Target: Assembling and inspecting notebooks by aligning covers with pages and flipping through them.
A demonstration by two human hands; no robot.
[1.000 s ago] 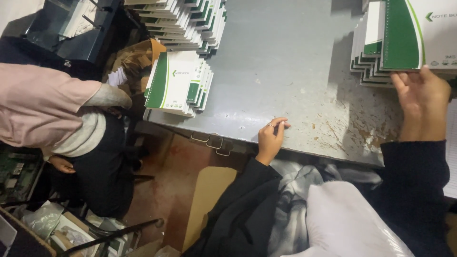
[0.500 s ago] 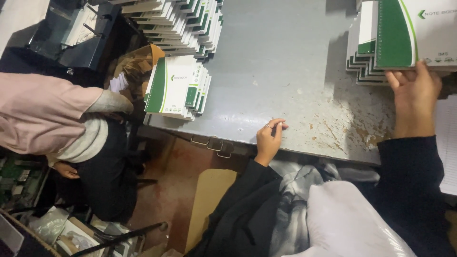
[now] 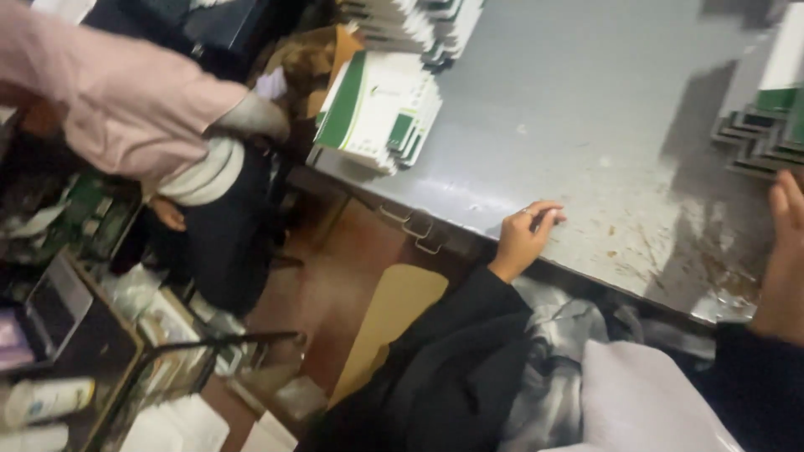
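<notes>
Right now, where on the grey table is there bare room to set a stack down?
The grey table lies bare between the green-and-white booklet stack and the stepped stack. Debris speckles the near edge between the left hand and right hand.

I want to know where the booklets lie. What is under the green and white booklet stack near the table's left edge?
The green and white booklet stack rests on the grey metal table, overhanging its edge a little. Whatever lies between stack and tabletop is covered. The left hand rests apart, at the near edge.
</notes>
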